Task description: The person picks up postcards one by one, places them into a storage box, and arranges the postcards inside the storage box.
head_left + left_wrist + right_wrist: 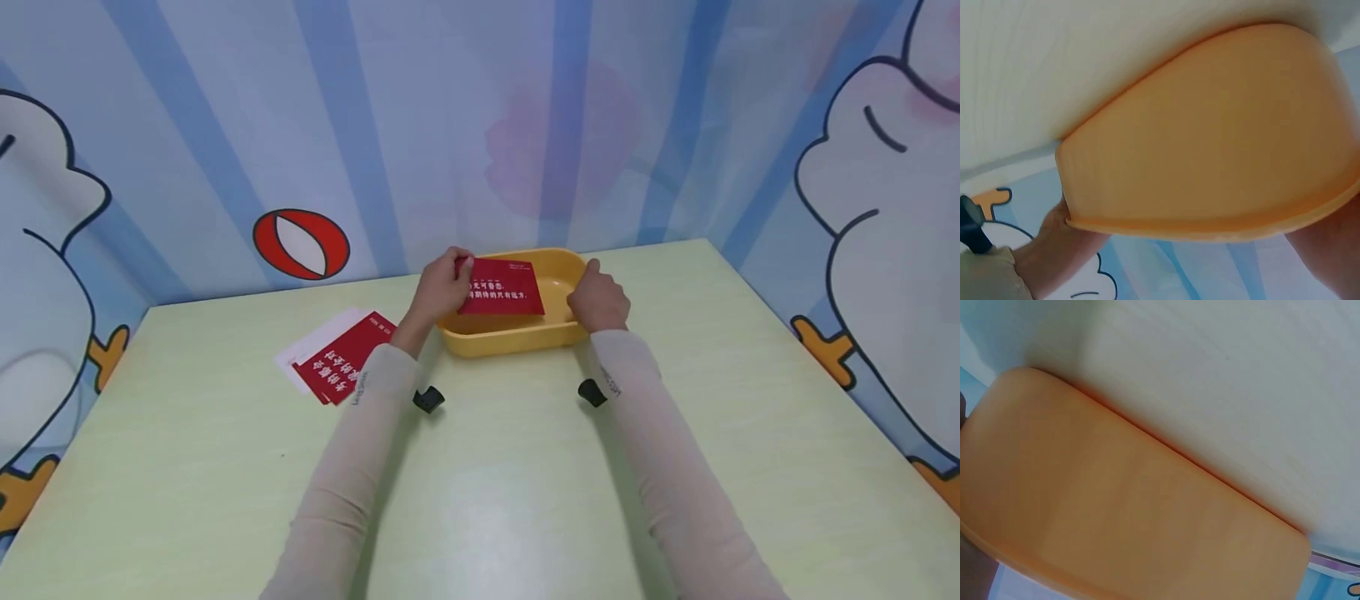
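Note:
A yellow tray (517,343) with rounded corners stands near the back edge of the table. My left hand (442,287) pinches the left edge of a red card (504,287) printed with white characters, the thumb lying on top. The card is held over the left part of the tray. At the tray's right end, my right hand (602,300) grips the rim with curled fingers. Both wrist views are mostly filled by the tray's smooth outer wall (1210,131); the card is hidden there.
Left of the left forearm, red cards (337,362) lie overlapping on a pale sheet (300,350), partly covered by the sleeve. Behind the pale table (510,500) rises a blue striped backdrop (450,125) with cartoon drawings.

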A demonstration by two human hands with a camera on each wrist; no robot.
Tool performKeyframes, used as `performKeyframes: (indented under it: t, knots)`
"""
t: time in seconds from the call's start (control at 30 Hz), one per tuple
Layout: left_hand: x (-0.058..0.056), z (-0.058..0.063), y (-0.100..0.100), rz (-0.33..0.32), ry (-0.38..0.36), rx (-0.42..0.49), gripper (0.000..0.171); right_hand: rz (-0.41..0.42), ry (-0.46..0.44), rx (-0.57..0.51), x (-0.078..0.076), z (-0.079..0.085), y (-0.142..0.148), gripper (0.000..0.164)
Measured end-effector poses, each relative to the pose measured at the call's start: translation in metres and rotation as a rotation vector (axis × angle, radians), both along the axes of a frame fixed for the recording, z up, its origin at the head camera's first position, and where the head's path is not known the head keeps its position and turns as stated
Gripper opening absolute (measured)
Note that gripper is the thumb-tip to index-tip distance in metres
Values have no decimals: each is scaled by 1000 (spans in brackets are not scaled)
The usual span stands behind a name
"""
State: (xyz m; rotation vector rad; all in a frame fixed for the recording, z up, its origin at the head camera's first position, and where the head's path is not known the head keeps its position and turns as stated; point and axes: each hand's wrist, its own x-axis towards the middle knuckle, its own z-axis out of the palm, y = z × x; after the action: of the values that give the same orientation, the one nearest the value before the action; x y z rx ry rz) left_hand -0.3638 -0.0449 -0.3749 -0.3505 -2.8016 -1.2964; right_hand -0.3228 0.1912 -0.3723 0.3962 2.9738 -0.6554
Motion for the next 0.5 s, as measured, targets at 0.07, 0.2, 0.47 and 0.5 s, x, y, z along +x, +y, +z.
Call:
performKeyframes:
  t: [0.07, 0.2, 0.47, 0.5]
  knots:
    - [1, 0, 1, 1, 35, -46, 36, 5, 1, -3, -1, 1, 0, 51]
    - [3, 1, 3, 17, 75, -112, 36, 12, 6, -2, -1, 2, 1, 52]
    - [8, 4, 8, 57, 47, -200, 41, 3, -12, 7, 1, 6, 3, 51]
    - [8, 4, 9, 64, 49, -207, 41, 2, -13, 8, 1, 7, 3, 51]
